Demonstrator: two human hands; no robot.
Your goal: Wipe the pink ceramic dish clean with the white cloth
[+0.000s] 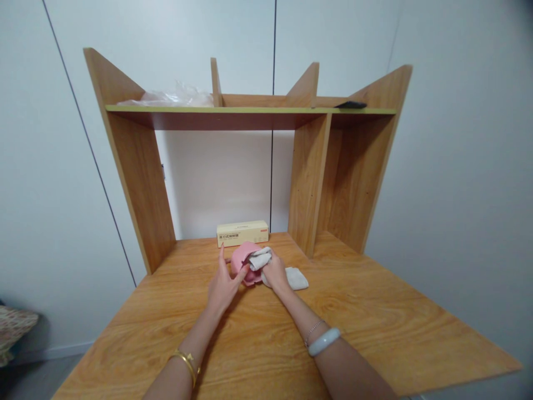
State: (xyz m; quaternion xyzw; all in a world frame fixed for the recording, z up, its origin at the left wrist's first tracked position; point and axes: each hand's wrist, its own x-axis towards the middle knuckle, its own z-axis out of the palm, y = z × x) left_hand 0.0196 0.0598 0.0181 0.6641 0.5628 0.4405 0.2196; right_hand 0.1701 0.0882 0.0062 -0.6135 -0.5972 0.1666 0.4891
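Observation:
A pink bowl-like container (241,260) lies tipped on the wooden desk (375,328) near its back middle. My left hand (224,283) rests against its left side, fingers spread and touching it. My right hand (275,272) grips a grey-white cloth (260,258) and presses part of it into the container's mouth. The rest of the cloth (296,278) trails onto the desk to the right of my right hand.
A pale yellow long box (242,233) lies behind the container against the wall. A wooden hutch (308,178) with dividers stands on the desk's back. On its top shelf sit a clear plastic bag (175,97) and a dark flat object (350,104).

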